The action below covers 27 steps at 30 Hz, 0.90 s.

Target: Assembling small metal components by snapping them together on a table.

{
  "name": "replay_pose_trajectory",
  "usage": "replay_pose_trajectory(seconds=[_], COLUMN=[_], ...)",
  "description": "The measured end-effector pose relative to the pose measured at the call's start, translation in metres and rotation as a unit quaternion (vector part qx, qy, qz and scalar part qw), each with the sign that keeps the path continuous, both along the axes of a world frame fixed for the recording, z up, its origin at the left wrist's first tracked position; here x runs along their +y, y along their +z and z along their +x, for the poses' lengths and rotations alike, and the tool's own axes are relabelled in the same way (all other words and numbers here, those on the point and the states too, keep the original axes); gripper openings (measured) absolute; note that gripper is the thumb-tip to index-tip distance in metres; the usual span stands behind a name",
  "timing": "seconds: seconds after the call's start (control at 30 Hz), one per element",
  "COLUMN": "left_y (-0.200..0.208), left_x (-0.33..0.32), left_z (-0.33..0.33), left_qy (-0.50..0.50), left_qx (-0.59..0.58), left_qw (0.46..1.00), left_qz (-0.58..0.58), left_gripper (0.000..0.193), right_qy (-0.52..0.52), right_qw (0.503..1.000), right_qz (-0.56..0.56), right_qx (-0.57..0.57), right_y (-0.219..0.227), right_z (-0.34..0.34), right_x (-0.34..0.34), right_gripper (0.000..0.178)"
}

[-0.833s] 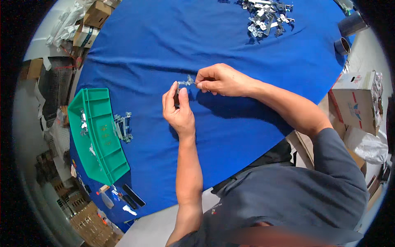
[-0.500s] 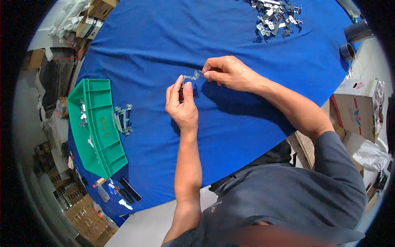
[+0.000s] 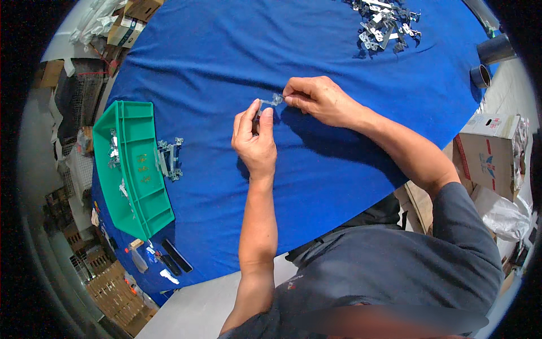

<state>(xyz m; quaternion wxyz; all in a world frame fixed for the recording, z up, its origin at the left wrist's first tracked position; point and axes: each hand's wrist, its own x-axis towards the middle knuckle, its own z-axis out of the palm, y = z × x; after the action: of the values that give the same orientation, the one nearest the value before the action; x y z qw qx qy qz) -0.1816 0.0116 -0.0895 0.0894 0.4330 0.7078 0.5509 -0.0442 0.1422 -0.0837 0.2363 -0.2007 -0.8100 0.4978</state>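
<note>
My left hand holds a small metal bracket between fingers and thumb, raised over the blue cloth. The bracket is silvery, narrow, with a bent end turned toward my right hand. The fingertips of that hand are pinched together right at this end; what they grip, if anything, is too small to make out. A row of similar brackets lies to the left, against a green compartmented tray. Small brass-coloured pieces and silvery parts lie in the tray. Farther off at the right is a loose pile of metal brackets.
The blue cloth covers the table, with folds in it. Near the left front edge lie a dark flat bar and small tools. Dark tubes stand at the right edge. A cardboard box is beyond the table at right.
Both hands have shifted slightly to the right together with the bracket. My right fingertips remain by its bent end.
</note>
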Motion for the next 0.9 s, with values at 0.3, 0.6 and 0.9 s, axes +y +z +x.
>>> replay_pose_trajectory(seconds=[0.3,0.6,0.9], left_y=[-0.005,-0.001,0.001], left_x=[-0.001,0.001,-0.001], left_z=[0.0,0.0,0.0], left_qy=[0.007,-0.008,-0.019], left_qx=[-0.088,-0.045,-0.042], left_qw=[0.996,0.999,0.999], left_qz=[-0.001,0.016,-0.006], left_gripper=[0.023,0.025,0.023], right_qy=[0.02,-0.003,0.022], right_qw=[0.998,0.999,0.992], right_qz=[-0.056,-0.033,-0.103], right_qx=[-0.026,-0.018,-0.063], right_y=[0.004,0.001,0.011], right_z=[0.001,0.0,0.0], right_x=[-0.001,-0.002,-0.004], right_gripper=[0.017,0.015,0.014])
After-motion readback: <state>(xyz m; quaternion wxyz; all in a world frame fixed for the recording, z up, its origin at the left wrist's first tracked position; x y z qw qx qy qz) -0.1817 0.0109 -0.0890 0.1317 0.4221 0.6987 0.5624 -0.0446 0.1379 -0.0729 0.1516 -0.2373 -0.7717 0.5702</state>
